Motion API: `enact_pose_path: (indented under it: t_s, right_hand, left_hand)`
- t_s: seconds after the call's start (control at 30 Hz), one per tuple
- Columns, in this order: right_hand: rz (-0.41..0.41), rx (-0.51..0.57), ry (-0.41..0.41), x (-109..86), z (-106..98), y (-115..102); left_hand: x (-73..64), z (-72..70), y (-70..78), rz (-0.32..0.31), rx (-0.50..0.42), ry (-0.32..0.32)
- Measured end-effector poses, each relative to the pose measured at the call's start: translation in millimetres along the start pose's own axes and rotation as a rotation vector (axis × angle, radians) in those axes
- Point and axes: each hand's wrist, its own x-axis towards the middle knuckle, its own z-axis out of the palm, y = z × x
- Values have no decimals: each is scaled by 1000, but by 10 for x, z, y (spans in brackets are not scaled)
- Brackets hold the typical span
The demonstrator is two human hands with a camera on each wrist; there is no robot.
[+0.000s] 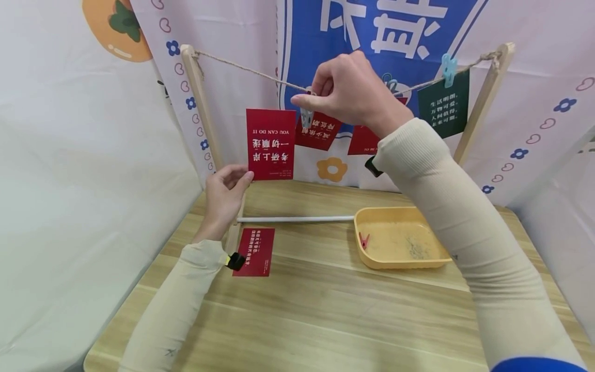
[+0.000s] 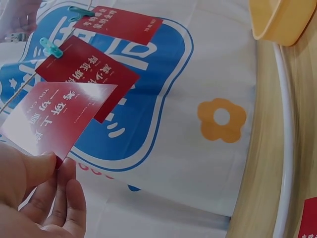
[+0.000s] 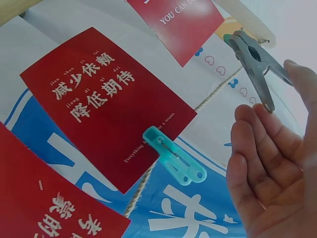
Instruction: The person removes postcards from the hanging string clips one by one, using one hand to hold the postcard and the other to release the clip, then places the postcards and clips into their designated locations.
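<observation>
My left hand [image 1: 222, 199] pinches a red card [image 1: 271, 147] by its lower left corner and holds it up under the twine [image 1: 251, 68]. Beside that card, higher up, my right hand [image 1: 355, 93] grips a grey clothespin [image 3: 253, 64] between thumb and fingertips, close to the twine. To the right of the held card hangs another red card [image 3: 94, 99], fixed by a teal clothespin [image 3: 171, 153]. A further red card [image 2: 126, 25] hangs past it, partly hidden by my right arm in the head view. A dark green card [image 1: 443, 113] hangs from a light blue clothespin [image 1: 449, 70].
Wooden posts [image 1: 201, 103] hold the twine at both ends. On the wooden table [image 1: 316, 310] lies a red card [image 1: 260, 253] near my left wrist. A white rod [image 1: 297, 219] runs toward a yellow tray [image 1: 404, 264] with a red clothespin [image 1: 364, 241] inside.
</observation>
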Motion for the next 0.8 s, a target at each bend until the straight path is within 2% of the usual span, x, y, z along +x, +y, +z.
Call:
enact_pose_path:
  t_s: [0.23, 0.8]
  right_hand:
    - [-4, 5, -38, -115, 15, 67]
    - [3, -58, -93, -426, 92, 303]
  left_hand:
    - [-48, -19, -43, 13, -2, -5]
    - [-181, -77, -147, -26, 8, -23]
